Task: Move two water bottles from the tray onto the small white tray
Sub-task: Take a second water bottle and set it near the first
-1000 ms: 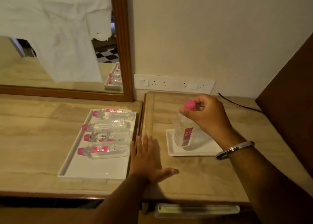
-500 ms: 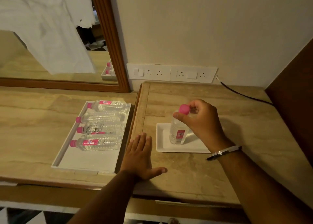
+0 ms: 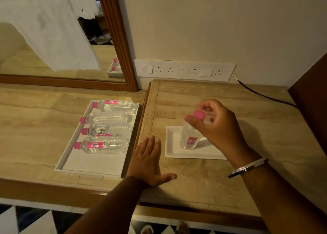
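Observation:
A clear water bottle with a pink cap stands upright on the left part of the small white tray. My right hand is over it, thumb and fingertips pinching the neck just under the cap. My left hand lies flat on the tabletop, palm down and holding nothing, between the two trays. To the left, the large white tray holds several bottles lying on their sides, caps to the left; its near half is bare.
A wood strip divides the two beige tabletops. A framed mirror stands at the back left. A white socket panel is on the wall, with a black cable running right. A dark wooden panel borders the right side.
The bottle stays upright on the small tray with my right hand at its cap. My fingers look looser around the cap. My view has tilted down; the left hand has not moved.

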Demonstrator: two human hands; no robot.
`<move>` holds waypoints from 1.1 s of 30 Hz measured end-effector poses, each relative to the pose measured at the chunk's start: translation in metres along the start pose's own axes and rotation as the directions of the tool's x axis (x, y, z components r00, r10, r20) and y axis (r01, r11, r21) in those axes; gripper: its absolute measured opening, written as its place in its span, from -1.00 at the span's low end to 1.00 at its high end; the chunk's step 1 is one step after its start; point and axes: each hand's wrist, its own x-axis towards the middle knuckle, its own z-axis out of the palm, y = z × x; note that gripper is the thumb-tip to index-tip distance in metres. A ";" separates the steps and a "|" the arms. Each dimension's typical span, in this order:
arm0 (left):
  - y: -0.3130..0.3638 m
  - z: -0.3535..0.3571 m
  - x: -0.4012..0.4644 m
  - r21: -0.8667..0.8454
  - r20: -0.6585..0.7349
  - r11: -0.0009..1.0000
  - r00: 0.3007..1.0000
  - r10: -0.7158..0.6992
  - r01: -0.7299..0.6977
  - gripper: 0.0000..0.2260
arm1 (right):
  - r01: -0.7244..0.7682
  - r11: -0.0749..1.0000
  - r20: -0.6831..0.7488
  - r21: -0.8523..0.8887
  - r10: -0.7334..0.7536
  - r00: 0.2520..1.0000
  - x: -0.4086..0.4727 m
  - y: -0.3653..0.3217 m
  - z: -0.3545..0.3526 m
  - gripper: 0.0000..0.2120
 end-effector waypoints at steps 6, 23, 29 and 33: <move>0.002 -0.008 -0.008 0.031 0.015 0.999 0.999 -0.036 0.035 0.18 | 0.259 0.964 -0.042 -0.054 -0.261 0.964 -0.002 -0.041 0.001 -0.46; -0.313 -0.052 -0.131 0.134 0.073 0.970 0.974 -0.213 0.202 0.09 | 0.275 0.938 0.405 -0.211 -0.172 0.898 -0.012 -0.137 0.277 -0.52; -0.387 -0.037 -0.129 0.093 0.158 0.993 0.983 -0.091 0.077 0.14 | 0.394 0.802 0.550 -0.449 -0.100 0.829 -0.012 -0.141 0.387 -0.52; -0.410 -0.021 -0.107 0.102 0.182 0.994 0.981 -0.067 0.049 0.17 | 0.509 0.623 0.592 -0.594 -0.090 0.801 -0.013 -0.137 0.427 -0.61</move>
